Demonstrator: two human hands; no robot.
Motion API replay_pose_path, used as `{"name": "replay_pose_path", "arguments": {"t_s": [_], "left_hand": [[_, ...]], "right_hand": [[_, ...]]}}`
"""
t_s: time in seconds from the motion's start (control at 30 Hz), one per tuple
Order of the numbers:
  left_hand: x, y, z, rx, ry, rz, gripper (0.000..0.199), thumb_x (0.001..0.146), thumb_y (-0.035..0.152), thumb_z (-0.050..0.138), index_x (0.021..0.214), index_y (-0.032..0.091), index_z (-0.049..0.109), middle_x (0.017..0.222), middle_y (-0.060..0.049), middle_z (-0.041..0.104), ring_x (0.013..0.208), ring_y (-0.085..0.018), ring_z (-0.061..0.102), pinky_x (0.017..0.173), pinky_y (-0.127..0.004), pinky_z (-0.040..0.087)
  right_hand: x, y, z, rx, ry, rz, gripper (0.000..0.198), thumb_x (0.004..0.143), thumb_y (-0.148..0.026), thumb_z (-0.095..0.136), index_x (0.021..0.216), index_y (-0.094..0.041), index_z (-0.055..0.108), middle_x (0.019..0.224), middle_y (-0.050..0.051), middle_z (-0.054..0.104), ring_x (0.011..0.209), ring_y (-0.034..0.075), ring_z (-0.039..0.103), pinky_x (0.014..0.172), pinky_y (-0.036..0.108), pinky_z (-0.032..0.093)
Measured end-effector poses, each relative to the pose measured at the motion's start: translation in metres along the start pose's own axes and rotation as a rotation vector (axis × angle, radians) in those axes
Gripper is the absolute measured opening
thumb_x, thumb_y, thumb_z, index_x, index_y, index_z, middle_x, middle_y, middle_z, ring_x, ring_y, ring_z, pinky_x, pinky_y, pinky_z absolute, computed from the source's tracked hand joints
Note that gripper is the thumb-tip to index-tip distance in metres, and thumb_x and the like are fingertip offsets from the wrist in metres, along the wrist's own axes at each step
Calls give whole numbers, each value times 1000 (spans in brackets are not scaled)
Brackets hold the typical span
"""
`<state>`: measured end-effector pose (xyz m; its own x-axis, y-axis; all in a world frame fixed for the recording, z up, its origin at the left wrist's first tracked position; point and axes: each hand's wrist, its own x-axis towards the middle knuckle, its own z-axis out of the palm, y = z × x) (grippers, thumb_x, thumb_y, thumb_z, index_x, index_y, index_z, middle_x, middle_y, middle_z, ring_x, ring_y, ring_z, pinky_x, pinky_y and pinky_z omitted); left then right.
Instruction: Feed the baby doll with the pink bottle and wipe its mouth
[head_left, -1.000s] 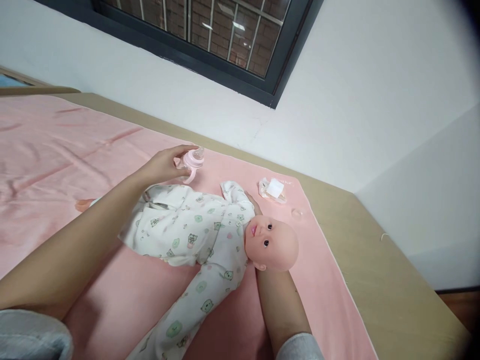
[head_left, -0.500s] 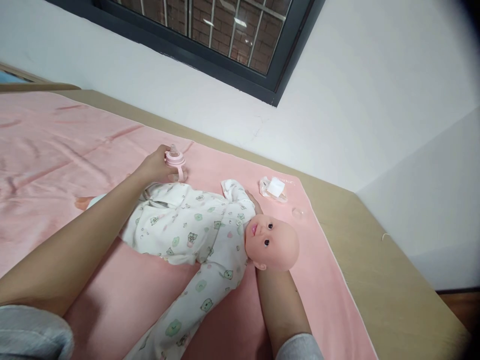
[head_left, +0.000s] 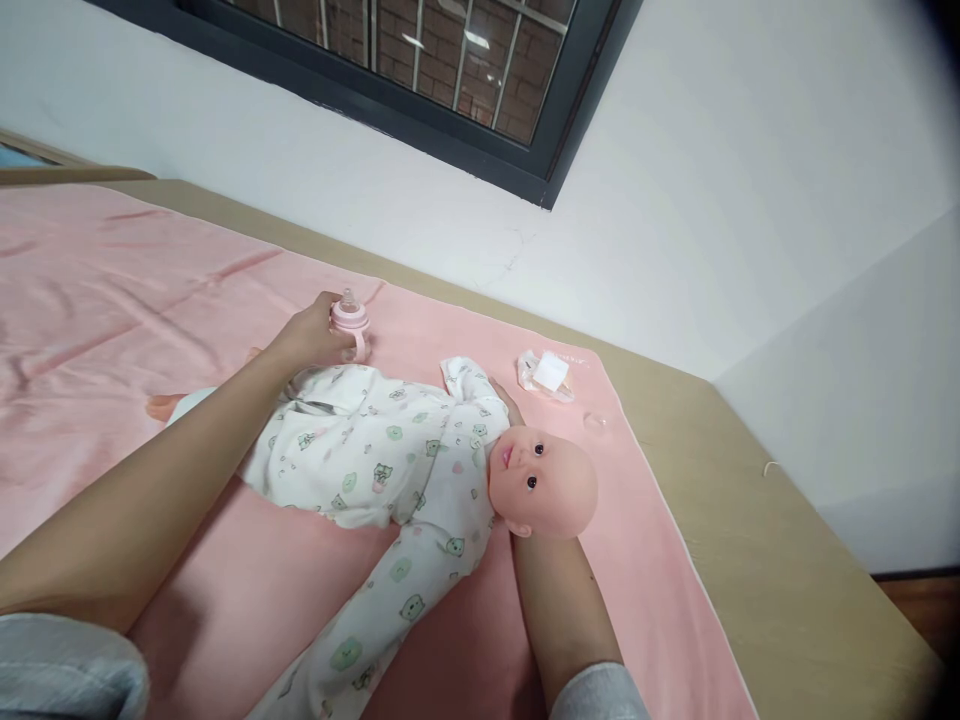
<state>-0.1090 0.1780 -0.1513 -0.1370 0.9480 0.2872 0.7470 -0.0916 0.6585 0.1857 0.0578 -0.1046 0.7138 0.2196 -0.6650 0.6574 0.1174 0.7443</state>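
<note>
Evidently keeping the feeding bottle [head_left: 350,318] upright with the left hand [head_left: 309,335], fingers clamped around its body, just far of the doll [head_left: 397,450] on the pink sheet [head_left: 652,570]. Probably gripped so low to leave the teat bare, with a side handle to the near right. Passing the right forearm [head_left: 566,595] beneath the doll's neck — likely to prop the head — and showing the right hand [head_left: 508,402] only in part past the far shoulder. Cannot tell the state of those fingers, apart or together. Showing also, at the far right, a white packet [head_left: 551,372] and a small clear piece [head_left: 595,423], perhaps laid there to stay out of the way. Hard to make out in contents and exact shape. Hiding the bottle's base behind fingers and clothing — and cutting off the near sleeve [head_left: 352,640] at the bottom edge.
</note>
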Motion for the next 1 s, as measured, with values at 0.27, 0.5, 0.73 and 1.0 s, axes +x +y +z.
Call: {"name": "replay_pose_path", "arguments": {"t_s": [0.27,0.5,0.73,1.0], "left_hand": [[5,-6,-2,4,25,24,131,40,84,54,141,2,42,109,-12,71,95,-25,65,70,-31,40],[1,8,-22,75,80,18,138,39,79,65,146,-1,31,119,-23,63,92,-33,67,72,-38,46],[-44,87,-53,-58,373,264,82,81,53,58,149,17,30,127,-12,60,106,-30,63,86,-43,49],[-60,169,8,-156,-102,528,37,89,42,53,116,19,61,106,-7,70,93,-22,66,86,-35,51]], "right_hand": [[-5,3,4,195,176,-21,41,36,4,80,66,-23,73,89,12,73,101,50,65,99,61,47],[-14,6,8,353,542,-99,23,41,-18,80,60,-22,68,79,5,72,81,36,72,77,51,58],[-12,2,6,687,611,-22,39,31,-1,78,57,-30,71,60,5,67,90,51,68,89,65,50],[7,-8,-5,1026,843,-199,13,50,-28,79,62,-28,74,53,4,62,76,40,72,58,46,59]]}}
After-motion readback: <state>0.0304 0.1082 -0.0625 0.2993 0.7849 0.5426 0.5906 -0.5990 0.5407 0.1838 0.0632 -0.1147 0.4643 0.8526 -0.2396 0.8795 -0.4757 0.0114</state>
